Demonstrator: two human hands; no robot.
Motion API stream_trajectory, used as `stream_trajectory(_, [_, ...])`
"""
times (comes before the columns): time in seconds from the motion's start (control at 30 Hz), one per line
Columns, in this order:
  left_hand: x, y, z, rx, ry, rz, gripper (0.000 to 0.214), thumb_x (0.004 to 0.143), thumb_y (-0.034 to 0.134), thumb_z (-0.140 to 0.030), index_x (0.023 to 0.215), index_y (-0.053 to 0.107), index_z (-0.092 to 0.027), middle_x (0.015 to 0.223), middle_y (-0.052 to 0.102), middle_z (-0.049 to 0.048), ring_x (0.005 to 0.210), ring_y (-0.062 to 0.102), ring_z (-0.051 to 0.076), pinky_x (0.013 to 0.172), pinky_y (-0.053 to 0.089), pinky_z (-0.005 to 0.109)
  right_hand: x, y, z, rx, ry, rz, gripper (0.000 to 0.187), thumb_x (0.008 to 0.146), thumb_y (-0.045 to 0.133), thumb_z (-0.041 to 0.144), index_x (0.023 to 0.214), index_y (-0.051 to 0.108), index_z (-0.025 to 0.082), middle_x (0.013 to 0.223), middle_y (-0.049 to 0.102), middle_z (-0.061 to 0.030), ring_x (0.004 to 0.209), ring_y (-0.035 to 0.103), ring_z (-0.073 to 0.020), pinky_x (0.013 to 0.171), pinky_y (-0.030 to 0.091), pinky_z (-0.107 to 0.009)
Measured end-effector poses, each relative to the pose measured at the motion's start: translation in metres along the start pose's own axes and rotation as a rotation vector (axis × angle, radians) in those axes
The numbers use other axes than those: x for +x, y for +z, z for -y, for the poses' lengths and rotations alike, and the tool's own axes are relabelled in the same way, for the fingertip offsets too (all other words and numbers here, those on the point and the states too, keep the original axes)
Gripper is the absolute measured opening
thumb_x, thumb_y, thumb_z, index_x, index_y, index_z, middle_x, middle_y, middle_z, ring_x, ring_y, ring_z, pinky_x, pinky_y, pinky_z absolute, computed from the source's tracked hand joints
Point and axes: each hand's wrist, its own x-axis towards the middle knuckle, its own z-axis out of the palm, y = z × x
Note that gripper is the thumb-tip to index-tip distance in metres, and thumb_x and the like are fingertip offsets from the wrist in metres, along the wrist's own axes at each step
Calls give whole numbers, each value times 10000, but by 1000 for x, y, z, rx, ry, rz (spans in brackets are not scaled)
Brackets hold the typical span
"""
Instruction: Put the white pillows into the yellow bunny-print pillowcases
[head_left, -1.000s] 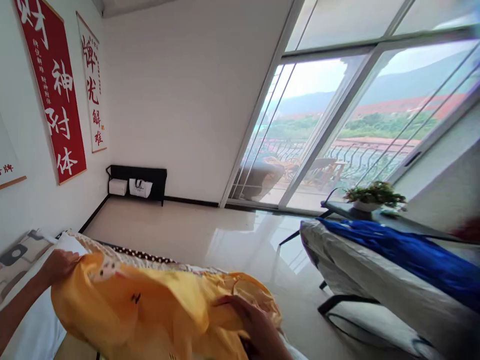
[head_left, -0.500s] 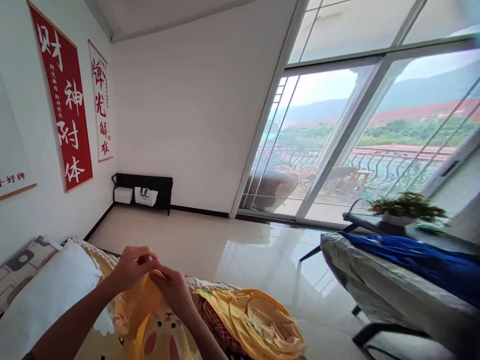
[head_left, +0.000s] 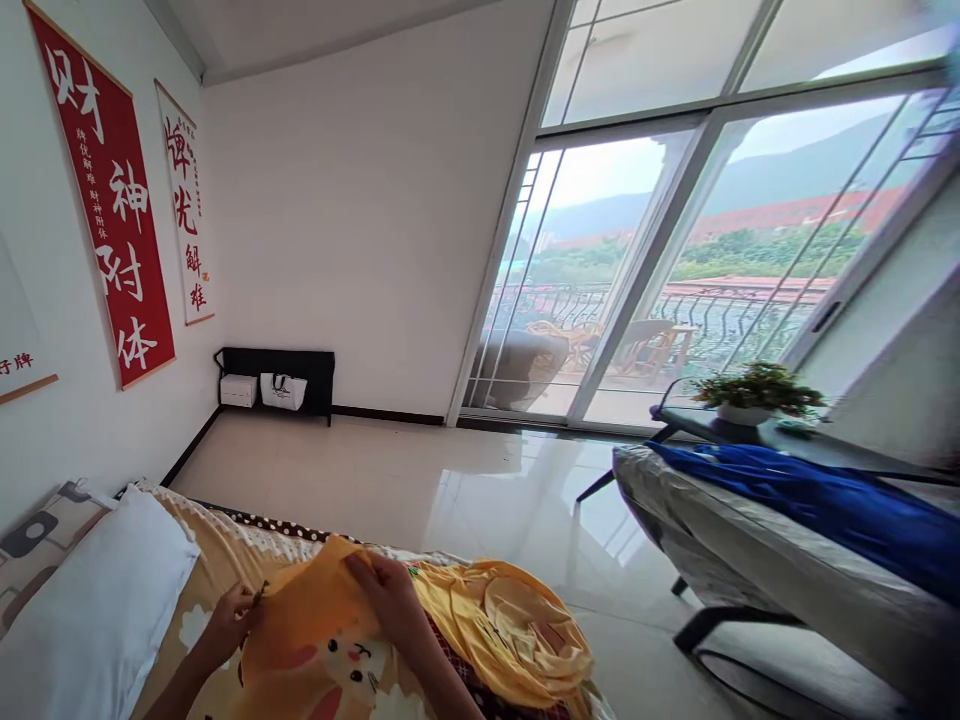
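A yellow-orange cloth printed with a white rabbit face (head_left: 307, 610) is stretched between my hands over the bed (head_left: 187, 590). My left hand (head_left: 231, 622) is closed on its left edge, the fingertips pinching the fabric. On the far right side of the cloth, my right hand (head_left: 394, 598) is closed around the upper edge, thumb side towards the middle. Whether this is a pillowcase or a garment cannot be made out. Just right of my right hand lies a crumpled yellow cloth (head_left: 517, 620), partly over a dark red checked fabric (head_left: 457, 660).
A white pillow (head_left: 97, 620) and a patterned pillow (head_left: 45, 535) lie at left. Beyond the bed stands a low black bench (head_left: 319, 385) with a white bag (head_left: 283, 392). At right are a plastic-covered seat (head_left: 697, 530) with blue cloth (head_left: 780, 490) and a potted plant (head_left: 750, 400).
My hands, close together on the raised cloth before, have moved apart: the left down and left, the right slightly to the right. The cloth is now spread out wider, and the view has turned slightly right.
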Motion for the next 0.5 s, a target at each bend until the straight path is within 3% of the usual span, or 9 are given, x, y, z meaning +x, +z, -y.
stream_trajectory(0.07, [1, -6, -5, 18, 41, 18, 619, 852, 410, -700, 687, 630, -146, 853, 549, 80, 828, 513, 197, 733, 418, 300, -3, -10, -4, 14, 65, -99, 620, 653, 519, 799, 504, 415, 205, 501, 346, 19, 491, 315, -106, 435, 280, -248])
stream_trajectory(0.13, [2, -10, -14, 35, 64, 69, 593, 873, 393, -670, 761, 651, -148, 875, 585, 77, 840, 528, 191, 745, 416, 290, -7, -20, 1, -2, 12, -188, 591, 674, 556, 758, 517, 456, 197, 571, 445, -16, 549, 404, -132, 469, 341, -252])
stream_trajectory(0.2, [2, -10, -23, 51, 62, 128, 544, 849, 455, -655, 763, 652, -155, 823, 610, 56, 810, 538, 183, 741, 410, 283, -10, -27, 11, -24, -103, -228, 531, 710, 593, 693, 563, 535, 185, 714, 558, -59, 674, 500, -168, 557, 417, -252])
stream_trajectory(0.27, [1, -4, -33, 53, 55, 151, 460, 807, 558, -612, 793, 649, -162, 826, 629, 42, 814, 554, 183, 746, 404, 280, -11, -27, 18, -7, -121, -233, 495, 743, 593, 663, 628, 590, 182, 754, 582, -62, 706, 512, -171, 590, 433, -249])
stream_trajectory(0.4, [-5, 23, -55, 45, 131, -62, 338, 821, 590, -475, 969, 606, -172, 950, 626, 62, 885, 568, 191, 779, 410, 290, -10, -10, 16, 54, 6, -232, 543, 745, 571, 708, 634, 568, 177, 590, 474, -4, 563, 399, -124, 476, 348, -233])
stream_trajectory(0.5, [-13, 42, -74, 10, 234, -200, 261, 861, 527, -421, 932, 598, -180, 900, 610, 58, 847, 559, 184, 768, 418, 293, -9, 7, 7, -6, -18, -206, 593, 723, 555, 754, 576, 518, 180, 553, 415, 15, 540, 350, -107, 458, 308, -228])
